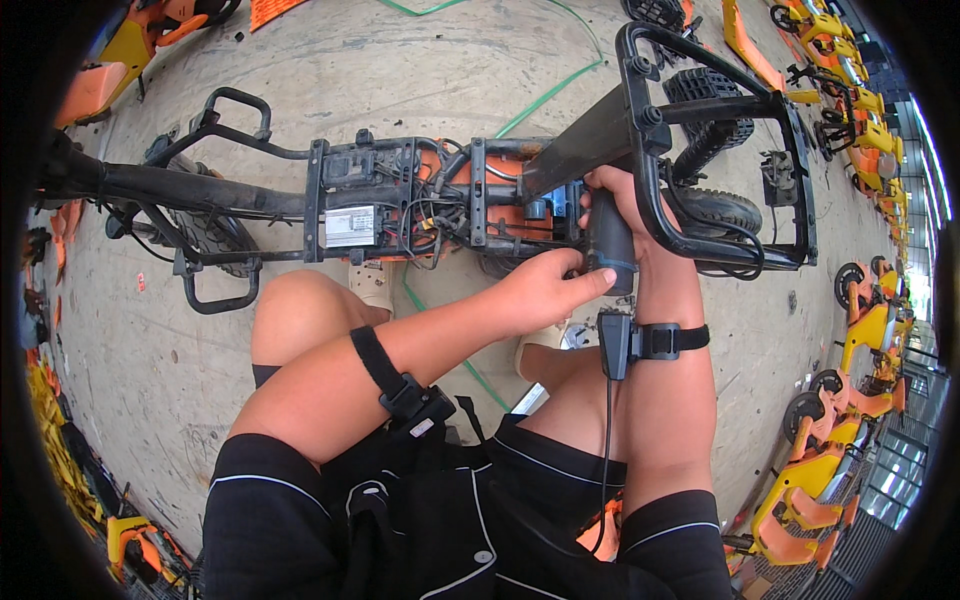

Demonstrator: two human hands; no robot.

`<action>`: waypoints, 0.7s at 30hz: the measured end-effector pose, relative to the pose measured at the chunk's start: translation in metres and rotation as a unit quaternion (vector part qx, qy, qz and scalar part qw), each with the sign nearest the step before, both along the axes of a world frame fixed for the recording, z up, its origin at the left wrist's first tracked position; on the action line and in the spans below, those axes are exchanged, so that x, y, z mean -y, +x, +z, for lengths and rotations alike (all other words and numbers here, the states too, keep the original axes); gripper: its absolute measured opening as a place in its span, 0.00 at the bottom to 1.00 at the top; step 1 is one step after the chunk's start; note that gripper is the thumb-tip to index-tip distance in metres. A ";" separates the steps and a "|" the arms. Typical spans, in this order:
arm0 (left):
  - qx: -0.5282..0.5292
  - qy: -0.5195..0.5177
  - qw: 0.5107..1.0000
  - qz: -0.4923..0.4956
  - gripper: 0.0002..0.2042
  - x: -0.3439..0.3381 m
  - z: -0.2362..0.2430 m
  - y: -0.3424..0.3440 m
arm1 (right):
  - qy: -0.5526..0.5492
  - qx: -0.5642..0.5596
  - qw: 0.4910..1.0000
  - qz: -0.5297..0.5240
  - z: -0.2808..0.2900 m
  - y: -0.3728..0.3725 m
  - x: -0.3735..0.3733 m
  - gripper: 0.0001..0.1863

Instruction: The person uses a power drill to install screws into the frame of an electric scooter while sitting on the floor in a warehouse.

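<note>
My left hand [552, 290] and my right hand [622, 200] are both closed on a black cylinder [611, 240], too hidden to tell its kind. The left thumb lies along its near end, while my right fingers wrap its far end. Just left of it a blue part [569, 202] shows. These sit over the right half of a stripped scooter frame [240, 193], made of black tubes and lying crosswise before me. A silver control box [350, 227] and tangled wires [430, 205] fill its middle. Part of my left fingers is hidden.
A black tubular rack [652, 150] rises close beside my right hand, with a tyre [725, 212] behind it. Yellow and orange scooters [845, 400] line the right side. A green strap [555, 92] crosses the concrete floor [330, 60]. A cable [608, 440] hangs from my right forearm.
</note>
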State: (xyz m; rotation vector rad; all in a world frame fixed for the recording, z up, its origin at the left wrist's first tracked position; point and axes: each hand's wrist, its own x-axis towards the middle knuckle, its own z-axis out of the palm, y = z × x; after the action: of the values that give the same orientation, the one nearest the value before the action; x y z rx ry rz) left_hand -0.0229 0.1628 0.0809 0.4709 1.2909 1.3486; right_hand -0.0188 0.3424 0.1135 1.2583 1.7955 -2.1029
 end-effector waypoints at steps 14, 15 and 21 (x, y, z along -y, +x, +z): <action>-0.004 -0.002 1.000 0.004 0.25 -0.002 -0.001 0.000 | -0.015 -0.010 1.000 -0.007 0.002 0.001 0.000 0.13; -0.005 -0.003 1.000 0.005 0.25 -0.002 -0.001 0.000 | -0.018 -0.010 1.000 -0.010 0.004 0.001 0.001 0.12; -0.011 0.002 1.000 -0.001 0.25 -0.004 -0.005 0.003 | -0.001 -0.001 1.000 -0.001 0.000 0.001 -0.002 0.15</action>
State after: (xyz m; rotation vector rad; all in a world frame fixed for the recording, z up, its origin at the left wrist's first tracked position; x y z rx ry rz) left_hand -0.0201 0.1664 0.0758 0.4911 1.3063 1.3485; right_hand -0.0173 0.3442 0.1134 1.2590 1.7938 -2.1061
